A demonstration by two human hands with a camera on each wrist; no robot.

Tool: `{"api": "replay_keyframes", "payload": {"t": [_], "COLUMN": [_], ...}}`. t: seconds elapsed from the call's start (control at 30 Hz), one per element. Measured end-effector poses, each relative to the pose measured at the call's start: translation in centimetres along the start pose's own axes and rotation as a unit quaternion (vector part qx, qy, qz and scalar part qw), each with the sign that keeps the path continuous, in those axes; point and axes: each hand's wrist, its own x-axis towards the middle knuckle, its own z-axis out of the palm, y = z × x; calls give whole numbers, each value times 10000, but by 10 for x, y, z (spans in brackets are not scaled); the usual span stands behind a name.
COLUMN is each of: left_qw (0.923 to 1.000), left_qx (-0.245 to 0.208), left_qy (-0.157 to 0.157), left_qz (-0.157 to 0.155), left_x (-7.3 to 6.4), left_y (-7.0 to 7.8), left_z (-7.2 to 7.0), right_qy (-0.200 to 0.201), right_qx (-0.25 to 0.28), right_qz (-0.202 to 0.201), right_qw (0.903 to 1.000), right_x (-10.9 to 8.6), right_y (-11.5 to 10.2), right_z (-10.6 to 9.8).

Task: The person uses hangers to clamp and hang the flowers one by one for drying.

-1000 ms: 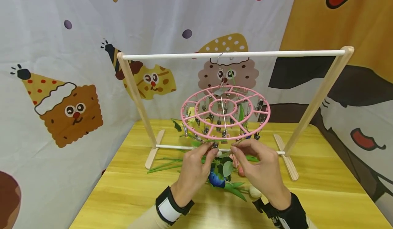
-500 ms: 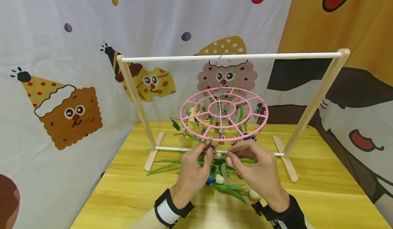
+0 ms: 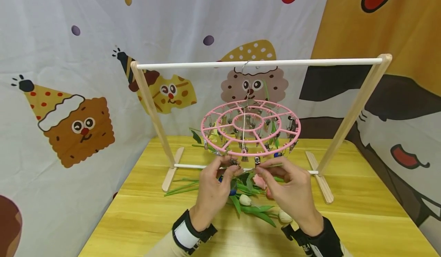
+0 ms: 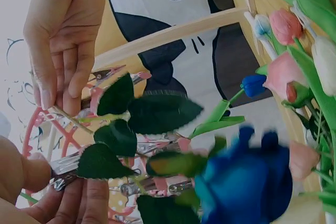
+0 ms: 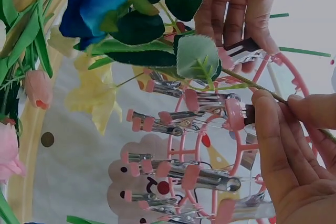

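My left hand (image 3: 215, 186) pinches a metal clip (image 4: 65, 165) between thumb and fingers; the clip hangs at the near edge of a pink round clip hanger (image 3: 267, 154). My right hand (image 3: 293, 188) pinches the thin stem (image 5: 254, 84) of a blue rose (image 4: 247, 182) with thumb and fingertips. The rose lies sideways, its head pointing away from the right fingers, its dark leaves (image 5: 139, 27) near the clip. In the right wrist view the stem passes close beside the clip; whether it sits between the clip's tips is hidden.
The hanger hooks onto the white bar (image 3: 193, 63) of a wooden stand (image 3: 358, 107). Several other pink-tipped clips (image 5: 178, 174) hang from it. Below, loose flowers lie on the wooden table (image 3: 138, 218), among them a white tulip (image 3: 245, 200) and a pink one (image 5: 38, 88).
The blue rose has shifted left and slightly up towards my left hand, uncovering the white tulip. My left hand has edged left with the clip, and the hanger has turned slightly.
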Motion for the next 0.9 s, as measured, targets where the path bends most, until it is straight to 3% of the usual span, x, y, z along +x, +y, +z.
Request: {"api": "replay_keyframes", "payload": {"t": [0.33, 0.5, 0.77, 0.9], "left_qw": [9963, 9938, 9919, 9919], "left_qx": [-663, -794, -758, -813], "left_qy": [211, 216, 604, 593], "left_qz": [-499, -749, -826, -772], "left_x": [1, 1, 3, 3], "left_y": [1, 2, -2, -4], "left_z": [-4, -5, -7, -8], "right_qy": [-31, 55, 15, -41], "right_qx": [329, 478, 628, 665], "right_qz": [404, 278, 355, 452], "right_qw": [9986, 9985, 9974, 9968], "right_x": [-3, -3, -5, -5], "right_y": [-2, -2, -2, -2], "right_z": [3, 6, 10, 11]}}
